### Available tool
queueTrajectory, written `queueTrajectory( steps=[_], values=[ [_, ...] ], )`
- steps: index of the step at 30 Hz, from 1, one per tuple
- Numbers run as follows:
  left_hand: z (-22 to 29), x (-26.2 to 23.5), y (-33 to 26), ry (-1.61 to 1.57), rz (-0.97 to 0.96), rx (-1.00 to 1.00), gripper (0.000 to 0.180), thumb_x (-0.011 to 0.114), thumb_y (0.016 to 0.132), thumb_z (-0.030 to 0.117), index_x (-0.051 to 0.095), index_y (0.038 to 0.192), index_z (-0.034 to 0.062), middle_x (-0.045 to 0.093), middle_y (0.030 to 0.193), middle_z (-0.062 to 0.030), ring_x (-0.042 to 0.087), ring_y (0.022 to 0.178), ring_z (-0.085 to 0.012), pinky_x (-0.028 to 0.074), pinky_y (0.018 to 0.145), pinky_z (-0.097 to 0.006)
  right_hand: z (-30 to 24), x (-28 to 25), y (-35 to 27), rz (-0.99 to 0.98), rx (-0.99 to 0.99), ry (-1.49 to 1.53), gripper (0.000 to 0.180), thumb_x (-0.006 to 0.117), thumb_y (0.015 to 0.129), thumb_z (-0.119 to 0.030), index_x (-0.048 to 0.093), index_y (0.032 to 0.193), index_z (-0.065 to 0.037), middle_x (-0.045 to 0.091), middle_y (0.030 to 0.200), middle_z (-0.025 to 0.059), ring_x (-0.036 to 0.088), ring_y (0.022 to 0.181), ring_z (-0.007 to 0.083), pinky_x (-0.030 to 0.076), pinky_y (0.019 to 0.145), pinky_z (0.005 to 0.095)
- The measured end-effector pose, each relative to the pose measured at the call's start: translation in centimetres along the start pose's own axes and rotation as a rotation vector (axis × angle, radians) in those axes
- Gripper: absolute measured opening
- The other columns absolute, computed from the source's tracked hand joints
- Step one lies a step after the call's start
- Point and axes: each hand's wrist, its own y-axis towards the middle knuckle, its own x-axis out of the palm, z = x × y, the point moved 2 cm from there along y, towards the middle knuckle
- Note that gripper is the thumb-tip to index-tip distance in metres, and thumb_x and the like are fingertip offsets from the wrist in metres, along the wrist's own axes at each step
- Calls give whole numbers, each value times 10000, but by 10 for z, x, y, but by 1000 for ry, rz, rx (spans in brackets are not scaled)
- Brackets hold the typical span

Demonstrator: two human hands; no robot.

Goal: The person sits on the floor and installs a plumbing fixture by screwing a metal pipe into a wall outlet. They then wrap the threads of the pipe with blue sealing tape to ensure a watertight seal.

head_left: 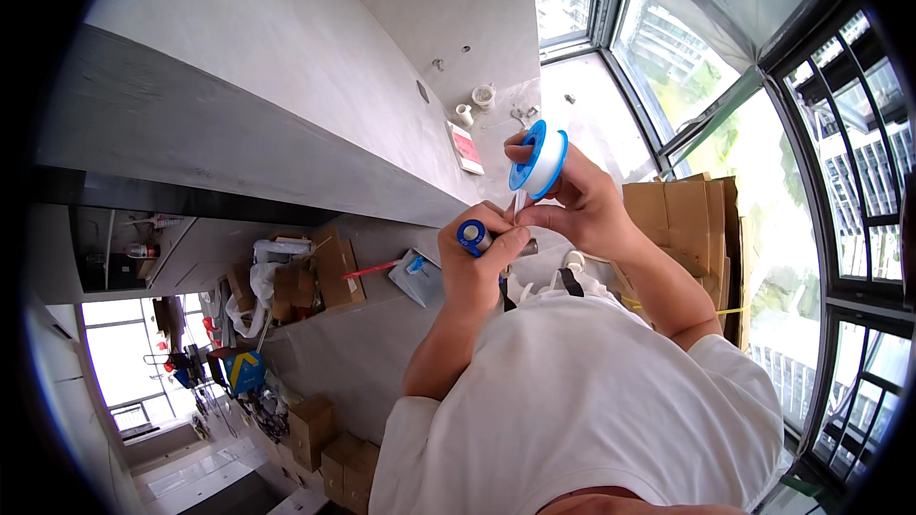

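Observation:
My right hand holds a blue-rimmed spool of white sealing tape between thumb and fingers, raised in front of my chest. A thin strip of white tape runs down from the spool to a small metal fitting with a blue round cap. My left hand is closed around that fitting, thumb pressed near its end. Both hands touch each other just above my white shirt.
Flattened cardboard boxes lean by the large curved windows on the right. A grey wall with pipe stubs fills the top. Boxes, bags and a blue item lie on the floor at left.

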Motion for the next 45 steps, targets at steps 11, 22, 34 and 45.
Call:
queueTrajectory(
  steps=[11, 22, 34, 45],
  values=[
    [-4, 4, 7, 34, 110, 55, 154, 776, 830, 11, 625, 801, 18, 614, 774, -32, 521, 657, -87, 395, 611, -258, -5, -26, 21, 202, 89, 204, 671, 761, 864, 177, 551, 1474, -6, 606, 1402, 103, 766, 970, 191, 634, 869, 320],
    [20, -28, 19, 128, -87, 80, 341, 785, 759, 8, 522, 966, 70, 531, 821, 10, 497, 693, -53, 412, 628, -231, -20, 4, 35, -147, 131, -146, 642, 778, 855, 157, 578, 1448, 13, 532, 1489, 141, 709, 1147, 223, 643, 909, 332],
    [36, -40, 14, 244, -60, 163, 319, 749, 773, 13, 486, 947, 62, 496, 819, -5, 486, 705, -64, 439, 623, -254, -24, 28, 40, -176, 19, -260, 569, 779, 845, 157, 620, 1376, 29, 540, 1468, 151, 709, 1117, 241, 640, 921, 359],
    [43, -33, 10, 402, -70, 468, 394, 775, 664, -45, 442, 841, 72, 490, 794, -51, 494, 659, -139, 417, 581, -287, -26, 30, 35, -234, -186, -288, 490, 820, 851, 76, 682, 1317, 19, 596, 1418, 152, 658, 1289, 297, 606, 1015, 403]
  ],
)
